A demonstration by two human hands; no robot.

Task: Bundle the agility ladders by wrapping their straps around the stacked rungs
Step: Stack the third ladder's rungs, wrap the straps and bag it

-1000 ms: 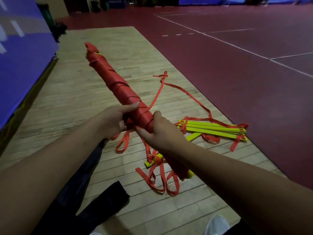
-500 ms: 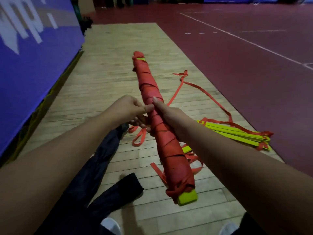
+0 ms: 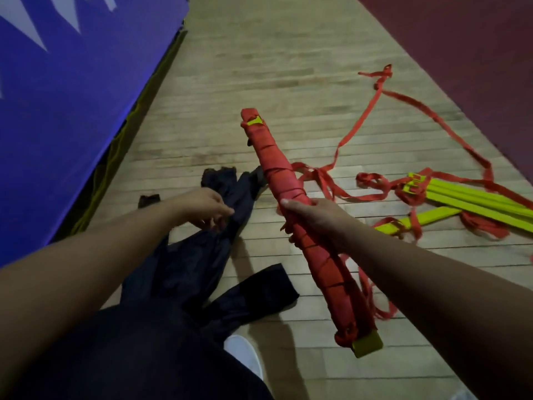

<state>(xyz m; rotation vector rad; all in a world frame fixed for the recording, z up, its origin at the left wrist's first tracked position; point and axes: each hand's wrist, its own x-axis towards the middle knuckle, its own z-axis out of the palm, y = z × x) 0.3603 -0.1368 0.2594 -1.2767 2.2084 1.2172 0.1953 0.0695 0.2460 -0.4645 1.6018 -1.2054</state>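
Looks down on a wooden floor (image 3: pixel 259 67). Grips in the right hand (image 3: pixel 314 220), fingers curled round its middle, a ladder bundle (image 3: pixel 274 160) wound tight in red strap and held slanted above the floor, with yellow rung ends showing at both tips. Holds the left hand (image 3: pixel 202 206), blurred, over a dark bag (image 3: pixel 202 269); cannot tell whether it is pinching the fabric or only near it. Has a second ladder (image 3: pixel 476 203) unbundled to the right, with its red straps (image 3: pixel 360 131) sprawled across the floor. Likely risks: the strap tail slipping loose and unwinding under a one-handed hold, or the lower end snagging the red loops beneath it.
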